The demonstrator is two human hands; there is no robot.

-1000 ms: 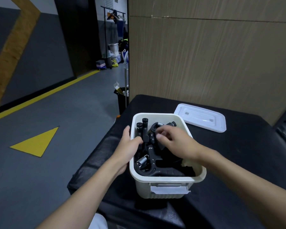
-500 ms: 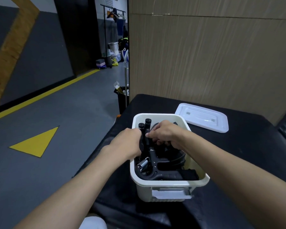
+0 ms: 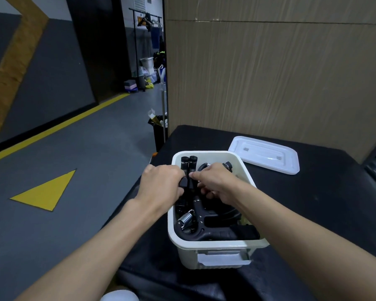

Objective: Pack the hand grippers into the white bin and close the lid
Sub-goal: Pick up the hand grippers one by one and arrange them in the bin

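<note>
A white bin [image 3: 215,255] stands open on the black table [image 3: 313,213], filled with several black hand grippers [image 3: 213,224] with steel springs. One upright hand gripper [image 3: 188,162] pokes its two handle ends above the far left rim. My left hand [image 3: 161,187] reaches over the left rim and grips a black handle. My right hand [image 3: 217,183] is inside the bin beside it, its fingers pinching the upright gripper's handles. The white lid [image 3: 265,154] lies flat on the table behind the bin to the right.
A wood-panelled wall [image 3: 269,72] rises right behind the table. The table's left edge drops to a grey floor with a yellow triangle [image 3: 46,192]. A black waste bin [image 3: 159,129] stands at the table's far left corner.
My left hand moved from the bin's outer rim over it onto a gripper handle. My right hand shifted left and forward to the upright gripper. The view dipped closer.
</note>
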